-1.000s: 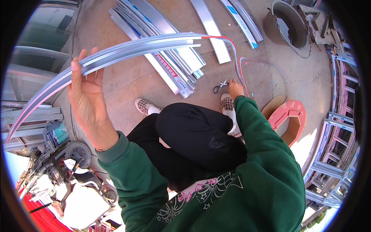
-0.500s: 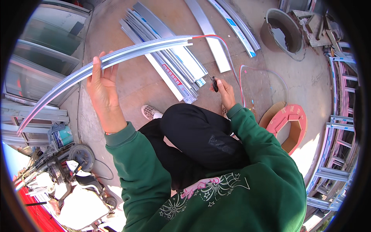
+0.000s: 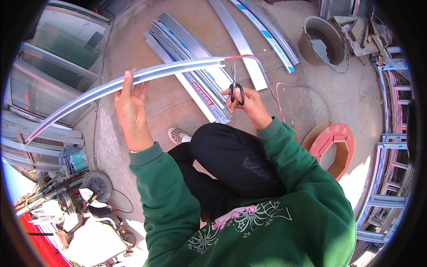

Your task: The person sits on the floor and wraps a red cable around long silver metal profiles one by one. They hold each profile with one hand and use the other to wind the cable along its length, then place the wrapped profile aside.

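Note:
A long silvery profile strip (image 3: pixel 178 68) is held up across the view in my left hand (image 3: pixel 132 111), its thumb in front and fingers behind. A thin red-and-grey sealing strip (image 3: pixel 250 57) trails from the profile's right end. My right hand (image 3: pixel 253 107) has black-handled scissors (image 3: pixel 237 91), blades pointing up just below and right of that end, apart from the strip. The blades look nearly together. The sealing strip loops down past my right wrist toward a red cardboard reel (image 3: pixel 347 137) on the floor.
Beyond my knees lies a stack of metal profiles (image 3: pixel 187 66), with further long profiles (image 3: pixel 240 40) to its right. A grey bucket (image 3: pixel 307 49) stands far right. Window frames (image 3: pixel 391 151) line the right side; glazed panels (image 3: pixel 53 66) lean at left above a wheeled machine (image 3: pixel 95 184).
My right hand has come up and left, bringing the scissors upright near the profile's end. My left hand and the profile sit slightly lower and farther right in view.

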The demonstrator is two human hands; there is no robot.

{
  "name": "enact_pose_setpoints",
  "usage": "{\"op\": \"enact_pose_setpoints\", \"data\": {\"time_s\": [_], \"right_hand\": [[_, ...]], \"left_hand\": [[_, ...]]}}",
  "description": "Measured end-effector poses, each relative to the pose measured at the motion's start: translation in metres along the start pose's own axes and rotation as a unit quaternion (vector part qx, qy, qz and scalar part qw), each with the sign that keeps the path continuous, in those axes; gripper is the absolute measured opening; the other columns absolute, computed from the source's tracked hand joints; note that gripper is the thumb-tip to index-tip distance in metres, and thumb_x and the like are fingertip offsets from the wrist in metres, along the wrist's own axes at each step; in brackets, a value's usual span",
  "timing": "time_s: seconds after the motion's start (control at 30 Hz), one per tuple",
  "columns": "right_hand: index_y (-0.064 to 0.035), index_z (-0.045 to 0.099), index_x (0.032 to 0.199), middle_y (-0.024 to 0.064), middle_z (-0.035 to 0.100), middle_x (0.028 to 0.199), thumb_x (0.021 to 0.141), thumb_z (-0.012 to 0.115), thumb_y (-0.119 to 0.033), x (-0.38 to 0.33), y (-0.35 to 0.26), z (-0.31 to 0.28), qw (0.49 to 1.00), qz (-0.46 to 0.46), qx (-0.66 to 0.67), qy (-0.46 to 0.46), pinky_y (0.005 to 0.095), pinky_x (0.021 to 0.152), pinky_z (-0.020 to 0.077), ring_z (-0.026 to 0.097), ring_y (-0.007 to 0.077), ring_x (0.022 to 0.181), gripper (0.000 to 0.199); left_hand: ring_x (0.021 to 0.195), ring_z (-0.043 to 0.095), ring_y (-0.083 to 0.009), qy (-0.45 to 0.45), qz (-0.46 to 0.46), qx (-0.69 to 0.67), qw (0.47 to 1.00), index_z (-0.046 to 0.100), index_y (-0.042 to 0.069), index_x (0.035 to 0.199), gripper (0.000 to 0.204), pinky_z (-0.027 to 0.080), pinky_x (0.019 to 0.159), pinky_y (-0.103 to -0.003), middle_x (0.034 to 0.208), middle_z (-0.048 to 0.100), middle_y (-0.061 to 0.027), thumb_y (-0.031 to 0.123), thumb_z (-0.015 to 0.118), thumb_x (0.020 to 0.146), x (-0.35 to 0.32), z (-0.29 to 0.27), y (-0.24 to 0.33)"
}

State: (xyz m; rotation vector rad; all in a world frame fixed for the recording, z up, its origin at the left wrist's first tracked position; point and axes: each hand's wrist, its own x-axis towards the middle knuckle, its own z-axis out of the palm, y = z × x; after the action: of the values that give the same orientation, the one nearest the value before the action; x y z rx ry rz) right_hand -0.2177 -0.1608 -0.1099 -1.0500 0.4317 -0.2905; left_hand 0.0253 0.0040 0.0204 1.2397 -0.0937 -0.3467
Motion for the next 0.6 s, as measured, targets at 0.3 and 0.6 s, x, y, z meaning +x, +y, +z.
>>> {"op": "enact_pose_setpoints", "data": {"time_s": [0.3, 0.6], "right_hand": [[0.0005, 0.065, 0.104, 0.0043, 0.066, 0.082, 0.101, 0.054, -0.048, 0.005, -0.01, 0.009, 0.998, -0.029, -0.047, -0.007, 0.0237, 0.065, 0.0443, 0.059, 0.0089, 0.068, 0.05], [0.0008, 0.066, 0.103, 0.0043, 0.066, 0.082, 0.101, 0.053, -0.04, -0.001, -0.015, 0.008, 0.997, -0.035, -0.075, -0.007, 0.023, 0.063, 0.0427, 0.058, 0.0087, 0.067, 0.043]], "left_hand": [[0.112, 0.064, -0.0321, -0.005, -0.014, -0.001, 1.0, 0.057, 0.003, 0.111, 0.032, 0.052, 0.102, -0.049, 0.119, 0.064, -0.0201, 0.016, 0.077, 0.088, -0.002, 0.001, 0.0], [0.112, 0.063, -0.0315, -0.005, -0.026, 0.005, 1.0, 0.057, 0.002, 0.113, 0.035, 0.051, 0.103, -0.049, 0.118, 0.063, -0.0197, 0.018, 0.077, 0.089, -0.001, 0.0, 0.001]]}}
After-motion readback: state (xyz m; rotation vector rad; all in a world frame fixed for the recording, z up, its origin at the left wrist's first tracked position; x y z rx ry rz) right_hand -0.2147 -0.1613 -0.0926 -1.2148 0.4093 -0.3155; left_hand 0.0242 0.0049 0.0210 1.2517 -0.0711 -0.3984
